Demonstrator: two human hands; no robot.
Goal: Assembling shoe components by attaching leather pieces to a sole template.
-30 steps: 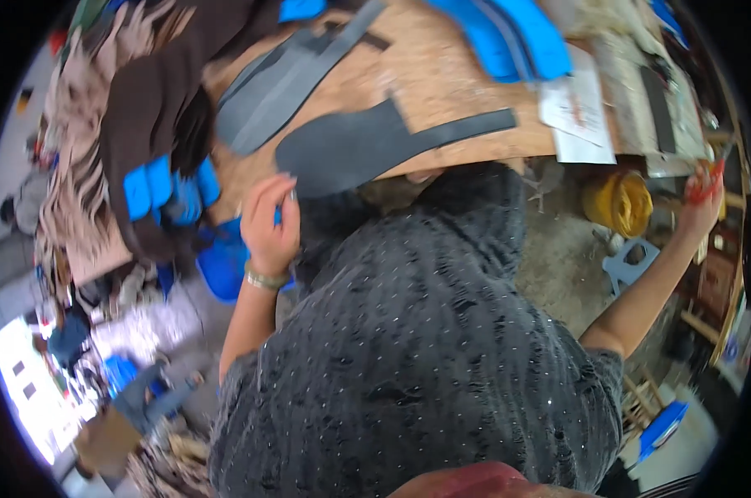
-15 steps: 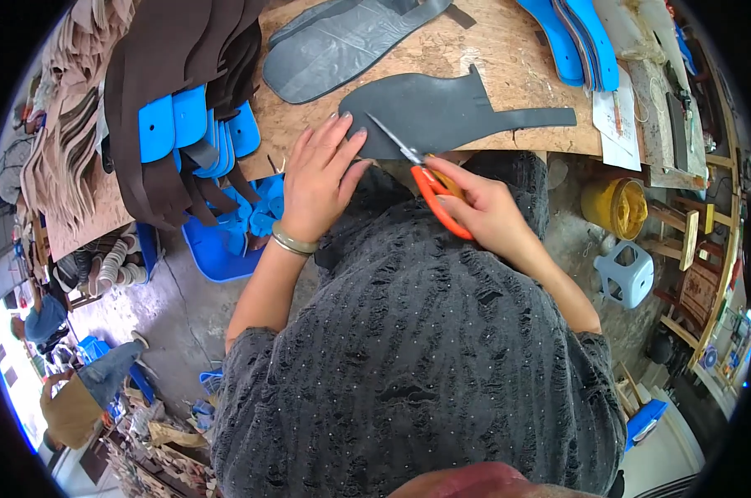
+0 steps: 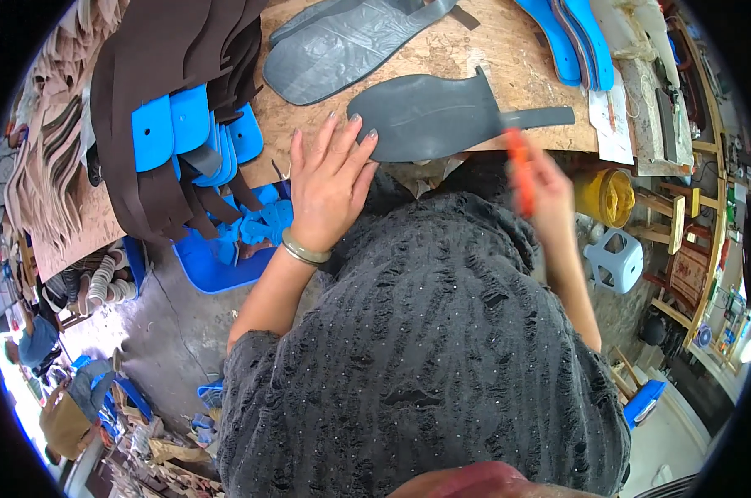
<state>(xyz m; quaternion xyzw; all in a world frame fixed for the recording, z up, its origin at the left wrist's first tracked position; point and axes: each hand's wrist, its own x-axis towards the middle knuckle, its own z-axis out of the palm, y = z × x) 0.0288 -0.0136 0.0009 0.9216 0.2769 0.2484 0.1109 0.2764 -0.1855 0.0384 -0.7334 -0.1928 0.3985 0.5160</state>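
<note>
A flat dark grey sole-shaped piece (image 3: 429, 120) with a narrow strap at its right end lies at the front edge of the wooden table. My left hand (image 3: 327, 187) rests open beside its left end, fingers spread and fingertips at the piece's edge. Blurred by motion, my right hand (image 3: 551, 195) grips red-handled scissors (image 3: 521, 170) near the strap. Their blades are too smeared to show whether they are apart. Beyond lies a shiny black sole-shaped piece (image 3: 330, 62), also with a strap.
Dark brown strips (image 3: 155, 50) and blue sole pieces (image 3: 155, 133) are stacked at the left, above a blue bin (image 3: 217, 270). More blue pieces (image 3: 554, 41) lie far right. A yellow bucket (image 3: 605, 199) and a pale blue stool (image 3: 614, 261) stand on the floor at right.
My right hand has swung the scissors to the right, from the middle of the grey piece to its strap end. My left hand has slid slightly down, its fingers now more spread.
</note>
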